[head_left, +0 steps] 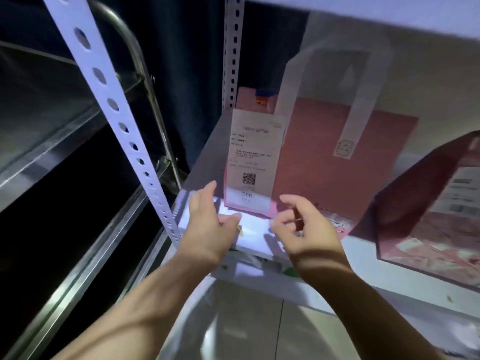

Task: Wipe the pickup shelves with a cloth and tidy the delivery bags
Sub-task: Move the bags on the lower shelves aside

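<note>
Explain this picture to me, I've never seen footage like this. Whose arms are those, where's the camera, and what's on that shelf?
There is no machine here: a person wears a wide-angle camera on the head, so this one picture looks forward and down along their own bare arms. The left hand and right hand reach to the front edge of a white shelf in a rack with perforated posts. On it stands a pink bag with pale handles, a printed receipt with a QR code and the number 366 on its front. A darker bag sits to its right, blurred. Between the hands lies something white, maybe a cloth or paper; the blur hides whether either hand grips it.
</note>
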{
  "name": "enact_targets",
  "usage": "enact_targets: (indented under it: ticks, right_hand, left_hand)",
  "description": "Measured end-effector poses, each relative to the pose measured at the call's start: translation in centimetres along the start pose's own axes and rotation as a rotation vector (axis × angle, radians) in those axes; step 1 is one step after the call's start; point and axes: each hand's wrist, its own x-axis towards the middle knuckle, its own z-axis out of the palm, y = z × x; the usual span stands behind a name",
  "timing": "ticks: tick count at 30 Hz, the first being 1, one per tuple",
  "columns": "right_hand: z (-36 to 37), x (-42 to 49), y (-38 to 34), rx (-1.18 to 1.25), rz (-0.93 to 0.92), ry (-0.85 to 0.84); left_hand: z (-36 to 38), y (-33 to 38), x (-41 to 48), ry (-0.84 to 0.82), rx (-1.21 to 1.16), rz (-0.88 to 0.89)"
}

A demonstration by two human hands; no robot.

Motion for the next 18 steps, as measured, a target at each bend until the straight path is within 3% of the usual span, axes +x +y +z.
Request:
enact_targets:
  ticks: [5,18]
  right_hand:
    - [1.6,1.5,-0.3,-0.028,-0.063,0.042]
    - [2.4,0.7,-0.3,-0.09,-0.067,0.075]
  left_hand:
    - [0.0,0.1,1.7,-0.023,-0.074,0.114]
    - [-1.8,-0.3,1.4,-0.054,-0.195,0.11]
